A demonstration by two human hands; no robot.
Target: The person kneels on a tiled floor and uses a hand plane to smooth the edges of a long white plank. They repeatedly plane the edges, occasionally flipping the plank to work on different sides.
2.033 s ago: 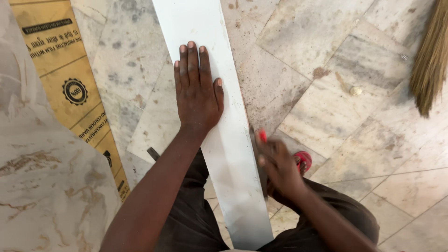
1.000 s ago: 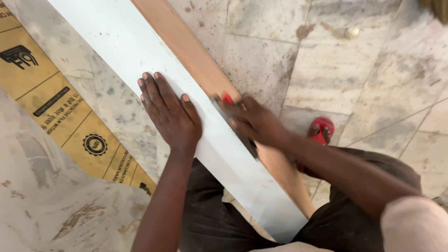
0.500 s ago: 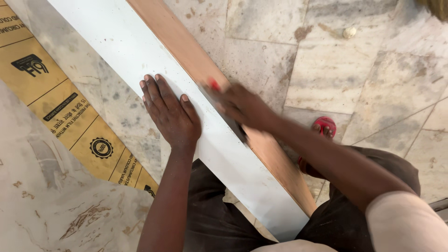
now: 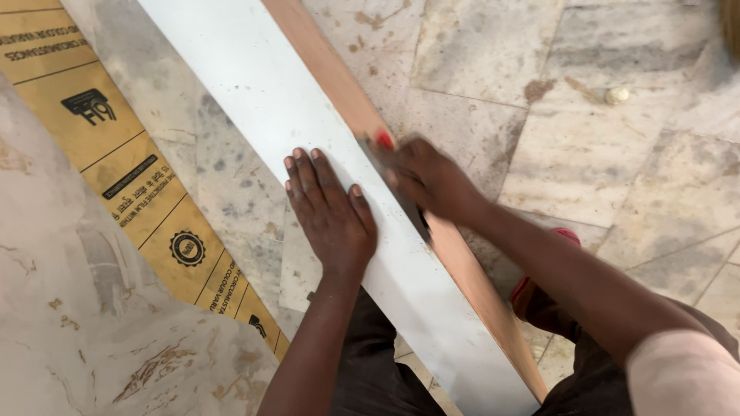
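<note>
a person crouches over a long white laminate strip point(image 4: 308, 154) that runs diagonally across a mottled beige stone tile floor point(image 4: 601, 146), from the upper left to the lower right. under the strip's right edge lies a long reddish-brown wooden board point(image 4: 470, 285), showing as a narrow band beside it.

the left hand point(image 4: 331, 212) lies flat on the white strip, palm down, fingers spread and pointing up the strip, gripping nothing. the right hand point(image 4: 428, 181) is blurred; it sits at the seam where the strip meets the board, closed around a small dark tool with a red tip point(image 4: 385, 140). how tightly it holds cannot be told through the blur.

compared with half a second earlier, the right hand has slid further up along the edge, and the red tip now lies above the left hand's fingertips. the left hand has stayed pressed in the same spot. two seconds ago the strip ran almost straight up the view.

a yellow-brown printed cardboard sheet point(image 4: 131, 185) lies on the floor to the left, well apart from the strip. a red sandal point(image 4: 566, 235) peeks out behind the right forearm.
</note>
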